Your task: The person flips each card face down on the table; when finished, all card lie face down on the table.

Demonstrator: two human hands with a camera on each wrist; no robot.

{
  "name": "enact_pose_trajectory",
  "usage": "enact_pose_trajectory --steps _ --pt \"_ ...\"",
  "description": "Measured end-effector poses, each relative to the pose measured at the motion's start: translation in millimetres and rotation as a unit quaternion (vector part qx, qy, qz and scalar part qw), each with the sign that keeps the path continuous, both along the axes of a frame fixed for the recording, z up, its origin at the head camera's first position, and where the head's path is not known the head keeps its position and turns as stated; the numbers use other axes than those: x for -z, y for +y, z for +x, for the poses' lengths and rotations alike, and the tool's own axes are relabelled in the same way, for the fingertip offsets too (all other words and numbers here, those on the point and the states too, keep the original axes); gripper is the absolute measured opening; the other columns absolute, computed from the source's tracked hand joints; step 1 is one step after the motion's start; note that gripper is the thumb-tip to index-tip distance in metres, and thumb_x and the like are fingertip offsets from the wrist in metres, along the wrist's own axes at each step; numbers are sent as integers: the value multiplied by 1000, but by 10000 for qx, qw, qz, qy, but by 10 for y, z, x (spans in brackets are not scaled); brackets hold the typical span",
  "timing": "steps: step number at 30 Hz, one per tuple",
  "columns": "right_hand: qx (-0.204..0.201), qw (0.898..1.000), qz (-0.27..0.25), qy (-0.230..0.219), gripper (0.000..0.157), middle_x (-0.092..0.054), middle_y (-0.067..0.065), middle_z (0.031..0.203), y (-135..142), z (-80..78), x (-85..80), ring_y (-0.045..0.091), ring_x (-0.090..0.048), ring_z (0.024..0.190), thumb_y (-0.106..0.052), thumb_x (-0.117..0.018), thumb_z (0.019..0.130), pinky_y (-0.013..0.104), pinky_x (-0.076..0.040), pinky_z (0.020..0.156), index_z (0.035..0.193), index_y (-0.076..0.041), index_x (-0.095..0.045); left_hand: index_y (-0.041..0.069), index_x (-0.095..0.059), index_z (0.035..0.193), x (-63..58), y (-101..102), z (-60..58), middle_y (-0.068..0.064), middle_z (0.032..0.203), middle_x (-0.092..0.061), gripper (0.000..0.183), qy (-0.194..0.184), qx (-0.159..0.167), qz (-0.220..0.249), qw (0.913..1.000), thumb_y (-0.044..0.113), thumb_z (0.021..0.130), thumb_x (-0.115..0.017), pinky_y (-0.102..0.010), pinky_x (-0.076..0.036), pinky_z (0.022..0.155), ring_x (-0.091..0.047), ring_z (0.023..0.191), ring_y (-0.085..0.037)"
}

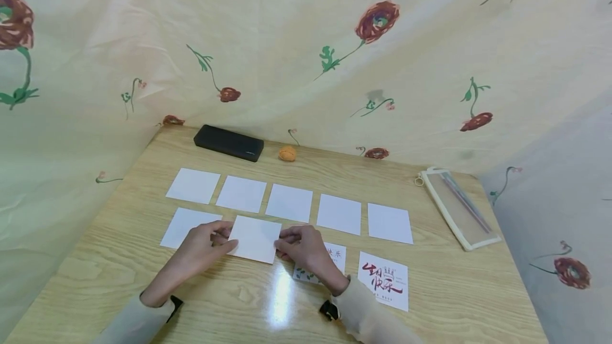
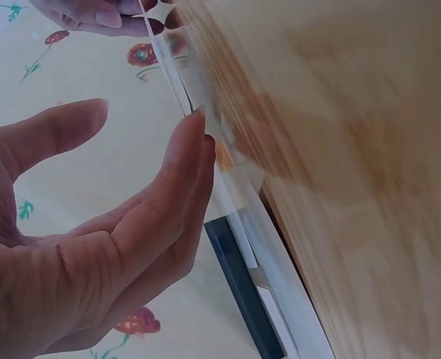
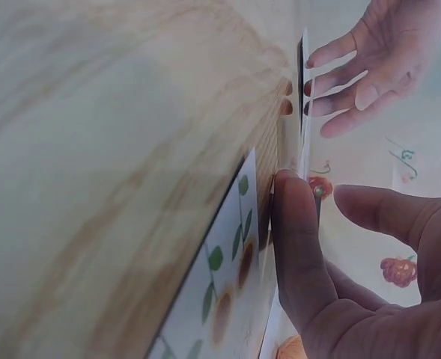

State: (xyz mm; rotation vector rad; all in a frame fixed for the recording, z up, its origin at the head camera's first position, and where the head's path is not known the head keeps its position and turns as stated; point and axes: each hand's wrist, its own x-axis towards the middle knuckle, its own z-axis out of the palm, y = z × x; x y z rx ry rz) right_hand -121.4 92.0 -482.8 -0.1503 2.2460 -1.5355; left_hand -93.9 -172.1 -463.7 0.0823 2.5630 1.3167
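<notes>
A blank white card (image 1: 255,239) lies on the table between the two hands. My left hand (image 1: 202,246) is at its left edge, and in the left wrist view the thumb stands apart from the extended fingers (image 2: 177,161). At the card's right edge is my right hand (image 1: 306,248), its index fingertip down by the table and its thumb (image 3: 377,209) spread away. Under the right forearm, a card with printed leaves and characters (image 1: 338,255) is partly covered. Left of the left hand lies another white card (image 1: 184,226), overlapped by the fingers in the head view.
Several blank white cards (image 1: 289,203) form a row behind. A card with red lettering (image 1: 384,280) lies by the right sleeve. At the back are a black case (image 1: 228,142) and an orange ball-like object (image 1: 287,153); a clear zip pouch (image 1: 459,206) is at right.
</notes>
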Motion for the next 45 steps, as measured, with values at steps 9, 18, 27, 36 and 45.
enact_pose_trajectory --steps 9,18,27,36,45 --pt "69 9997 -63 -240 27 -79 17 91 -1 3 -11 21 -78 74 -13 -73 98 29 -65 69 116 7 -72 -4 -61 140 -9 13 20 -15 123 -69 54 -142 5 -71 9999 25 97 -74 -39 -61 88 -72 111 -29" --pt "93 9996 84 -260 30 -78 13 96 64 13 -25 20 -78 75 -21 -72 100 29 -65 70 118 3 -73 -4 -61 140 7 6 33 -17 128 -69 54 -78 91 -74 9999 28 98 -73 -44 -61 93 -71 117 -35" --pt "207 9997 101 -96 34 -76 17 105 243 70 -120 25 -78 81 -23 -67 102 34 -65 71 126 1 -69 6 -64 138 -2 84 20 -16 133 -68 42 24 -42 390 9992 25 101 -70 -40 -61 92 -68 119 -32" --pt "686 9976 -31 -118 35 -72 22 114 463 153 -215 29 -76 89 -19 -68 102 38 -66 74 129 4 -66 8 -68 132 -5 260 -12 -13 135 -68 35 -70 316 781 9964 24 102 -68 -32 -62 85 -70 118 -30" --pt "1074 9938 262 -94 34 -72 19 113 734 230 -272 26 -76 89 -18 -69 101 37 -66 72 129 1 -67 4 -64 138 35 462 12 -19 140 -66 42 -280 1150 1114 9867 30 106 -62 -29 -61 88 -68 121 -34"
